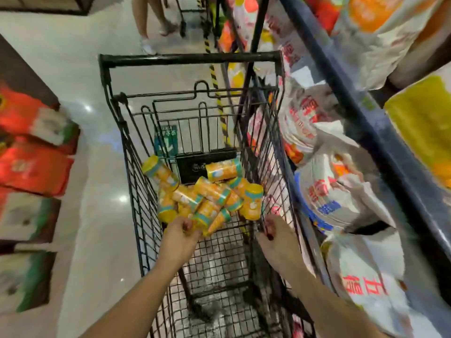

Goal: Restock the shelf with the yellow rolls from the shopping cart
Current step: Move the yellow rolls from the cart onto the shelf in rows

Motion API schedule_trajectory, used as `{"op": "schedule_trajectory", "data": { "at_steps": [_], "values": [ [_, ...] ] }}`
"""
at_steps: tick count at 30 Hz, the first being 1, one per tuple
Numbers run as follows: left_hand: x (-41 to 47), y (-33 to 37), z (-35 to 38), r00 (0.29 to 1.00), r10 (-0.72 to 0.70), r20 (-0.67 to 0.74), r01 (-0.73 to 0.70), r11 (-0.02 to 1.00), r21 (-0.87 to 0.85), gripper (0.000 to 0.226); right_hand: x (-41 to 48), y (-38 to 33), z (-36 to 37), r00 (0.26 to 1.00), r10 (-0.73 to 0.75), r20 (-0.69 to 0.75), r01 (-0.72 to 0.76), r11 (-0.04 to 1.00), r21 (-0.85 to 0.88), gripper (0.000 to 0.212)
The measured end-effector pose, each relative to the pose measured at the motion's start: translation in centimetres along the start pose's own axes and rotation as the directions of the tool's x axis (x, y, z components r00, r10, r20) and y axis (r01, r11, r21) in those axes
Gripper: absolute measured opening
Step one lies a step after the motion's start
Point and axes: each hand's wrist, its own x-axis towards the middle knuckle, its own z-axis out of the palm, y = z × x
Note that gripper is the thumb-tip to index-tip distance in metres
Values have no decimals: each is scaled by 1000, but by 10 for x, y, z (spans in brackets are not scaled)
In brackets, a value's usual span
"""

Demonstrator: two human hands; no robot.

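Observation:
Several yellow rolls (207, 193) with teal bands lie heaped in the far half of the black wire shopping cart (190, 58). My left hand (179, 236) reaches into the cart, and its fingers curl round the nearest roll (214, 222) at the heap's front edge. My right hand (277, 236) is inside the cart by the right wall, fingers loosely bent and holding nothing, just short of a yellow roll (252, 202) at the right of the heap. The shelf (361, 123) stands directly to the right of the cart, with a dark blue rail.
White plastic-wrapped packs (334, 191) with red print fill the shelf on the right. Red and green packs (34, 167) are stacked on the left. A person's legs (146, 23) and another cart stand ahead in the aisle. The floor on the left is pale tile.

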Motion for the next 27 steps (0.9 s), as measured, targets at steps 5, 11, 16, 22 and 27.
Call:
{"op": "schedule_trajectory", "data": {
  "at_steps": [5,11,16,22,27],
  "values": [
    [44,-37,25,989,-139,-39,138,990,-38,17,76,33,39,994,67,82,-44,966,-256,42],
    [99,-61,53,954,-299,-12,296,950,-95,30,145,58,66,993,2,114,55,870,-490,66],
    [150,-71,68,924,-383,-11,369,896,-249,38,185,73,81,985,-68,160,154,771,-618,80],
    [194,-70,79,859,-511,-24,457,788,-413,45,215,82,91,985,5,172,106,772,-627,92],
    [218,-76,91,786,-617,-35,504,673,-542,98,227,86,98,987,27,159,88,740,-667,88]
  ]
}}
